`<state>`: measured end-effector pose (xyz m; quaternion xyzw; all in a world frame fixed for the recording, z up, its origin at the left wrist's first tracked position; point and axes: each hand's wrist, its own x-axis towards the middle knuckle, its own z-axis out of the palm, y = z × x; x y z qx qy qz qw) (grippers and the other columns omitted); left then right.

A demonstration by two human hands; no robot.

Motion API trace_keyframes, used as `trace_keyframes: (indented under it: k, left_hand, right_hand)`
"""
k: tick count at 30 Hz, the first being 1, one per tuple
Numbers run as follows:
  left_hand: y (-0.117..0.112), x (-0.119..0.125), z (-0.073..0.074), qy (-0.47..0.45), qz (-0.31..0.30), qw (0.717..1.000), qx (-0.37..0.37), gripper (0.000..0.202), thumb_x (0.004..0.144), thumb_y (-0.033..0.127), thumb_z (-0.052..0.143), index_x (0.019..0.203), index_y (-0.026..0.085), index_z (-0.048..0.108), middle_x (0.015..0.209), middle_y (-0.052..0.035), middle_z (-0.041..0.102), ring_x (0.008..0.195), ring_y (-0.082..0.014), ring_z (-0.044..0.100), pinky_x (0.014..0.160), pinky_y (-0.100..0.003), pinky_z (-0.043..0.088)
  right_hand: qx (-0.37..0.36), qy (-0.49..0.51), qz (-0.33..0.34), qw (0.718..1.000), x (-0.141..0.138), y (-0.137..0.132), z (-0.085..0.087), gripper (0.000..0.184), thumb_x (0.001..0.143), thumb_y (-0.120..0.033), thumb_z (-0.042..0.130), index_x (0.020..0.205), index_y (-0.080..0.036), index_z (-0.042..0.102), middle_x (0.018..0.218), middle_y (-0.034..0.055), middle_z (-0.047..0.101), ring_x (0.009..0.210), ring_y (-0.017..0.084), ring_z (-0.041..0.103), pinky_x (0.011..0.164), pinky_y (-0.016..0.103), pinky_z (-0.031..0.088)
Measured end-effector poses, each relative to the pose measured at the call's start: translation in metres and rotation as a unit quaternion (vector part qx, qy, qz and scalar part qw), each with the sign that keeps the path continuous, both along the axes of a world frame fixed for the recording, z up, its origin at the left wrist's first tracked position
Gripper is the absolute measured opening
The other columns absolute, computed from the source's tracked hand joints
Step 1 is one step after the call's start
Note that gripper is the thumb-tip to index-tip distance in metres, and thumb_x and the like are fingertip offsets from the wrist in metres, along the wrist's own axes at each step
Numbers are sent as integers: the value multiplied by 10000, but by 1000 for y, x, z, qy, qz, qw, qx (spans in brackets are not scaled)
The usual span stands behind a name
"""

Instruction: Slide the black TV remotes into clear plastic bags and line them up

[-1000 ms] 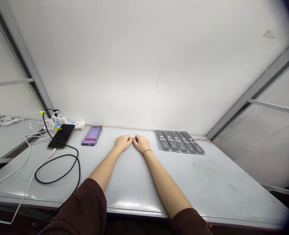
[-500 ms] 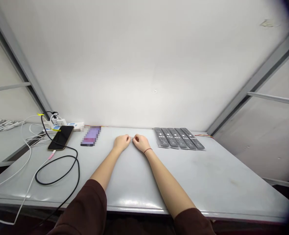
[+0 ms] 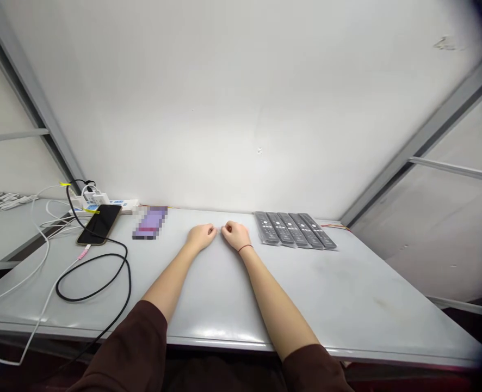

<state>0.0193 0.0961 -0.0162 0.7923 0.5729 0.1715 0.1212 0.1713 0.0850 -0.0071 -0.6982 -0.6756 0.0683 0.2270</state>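
Note:
My left hand (image 3: 201, 237) and my right hand (image 3: 236, 236) rest side by side on the grey table top (image 3: 359, 294), their fingers loosely curled and holding nothing. The two hands are almost touching at the fingertips. A thin red thread circles my right wrist. Just beyond my right hand lies a row of several dark grey remote controls (image 3: 294, 230) in clear plastic. To the left of my left hand is a blurred purple object (image 3: 150, 223), and farther left a black smartphone (image 3: 99, 224) lies on the table.
A white power strip (image 3: 104, 206) with plugged-in chargers stands against the white wall. A black cable (image 3: 92, 277) and a white cable (image 3: 41, 272) trail across the left of the table and over its edge. Coiled white cables (image 3: 0, 200) lie on a lower surface at far left.
The whole view has shifted slightly and levelled out. My hands stay in the same place on the table, and no object has moved.

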Motion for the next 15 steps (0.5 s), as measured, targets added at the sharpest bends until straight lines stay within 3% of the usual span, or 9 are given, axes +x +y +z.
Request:
trace_keyframes:
  k: [3, 6, 9, 15]
  left_hand:
    - [-1, 0, 0, -2, -9, 1000, 5, 341, 894, 380, 365, 863, 216, 662, 832, -57, 687, 781, -194, 614, 661, -259, 385]
    - [-1, 0, 1, -1, -12, 1000, 8, 344, 892, 375, 362, 863, 213, 664, 825, -58, 688, 773, -197, 616, 650, -263, 384]
    - [-1, -1, 0, -4, -13, 1000, 8, 342, 892, 376, 364, 863, 212, 662, 824, -56, 689, 773, -191, 617, 650, -259, 383]
    - [-1, 0, 1, -9, -10, 1000, -2, 337, 891, 378, 371, 868, 213, 664, 838, -57, 690, 801, -188, 618, 685, -258, 398]
  right_hand:
    - [77, -11, -173, 982, 21, -2, 8, 299, 874, -277, 362, 941, -145, 621, 976, 147, 621, 955, 267, 517, 781, 357, 328]
    - [116, -31, -305, 945, 39, -6, 8, 332, 817, -284, 456, 1076, -116, 579, 1104, 204, 558, 1046, 335, 459, 804, 433, 322]
    - [81, -54, -323, 941, 43, -7, 4, 401, 769, -273, 519, 1105, -59, 563, 1110, 255, 532, 1050, 369, 443, 806, 472, 316]
    - [18, -61, -293, 954, 38, -5, 5, 350, 768, -288, 533, 977, -37, 658, 1096, 305, 525, 1050, 400, 446, 790, 468, 328]
